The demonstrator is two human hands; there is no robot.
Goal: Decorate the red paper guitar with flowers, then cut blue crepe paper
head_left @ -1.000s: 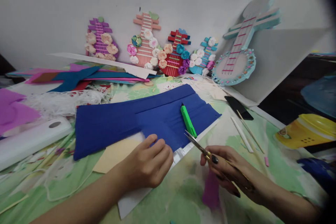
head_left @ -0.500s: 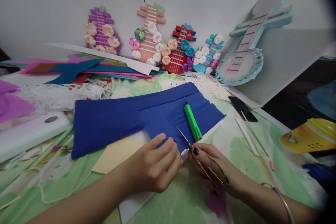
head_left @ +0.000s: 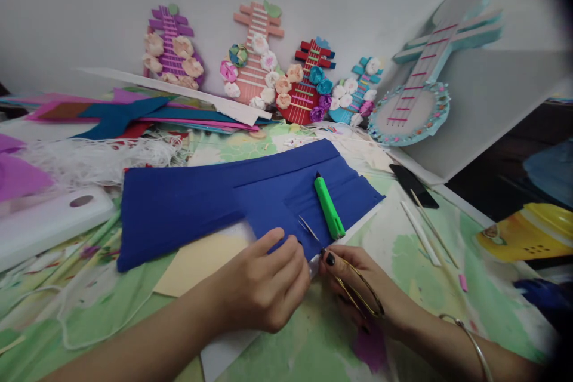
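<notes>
My right hand [head_left: 358,280] is closed around gold-handled scissors [head_left: 316,236], their thin blades slightly parted over blue crepe paper [head_left: 179,209]. The tips point up and left. On the near edge of that paper my left hand [head_left: 273,277] is closed, fingers curled against it; the fingertips are partly hidden. A green utility knife or marker-like tool [head_left: 329,206] with a black tip lies on the paper, just beyond the scissors. Under the blue paper show a cream sheet [head_left: 192,259] and a white sheet [head_left: 228,349].
Several paper-flowered toy guitars [head_left: 257,65] lean against the wall. White string [head_left: 116,158] is heaped at left near a white glossy object [head_left: 58,224]. At right lie a black phone-like slab [head_left: 414,185], sticks [head_left: 434,227] and a yellow container [head_left: 528,233].
The scissor blades have opened slightly, showing two tips where they looked like one. My left hand has hardly moved, and the view has shifted a little.
</notes>
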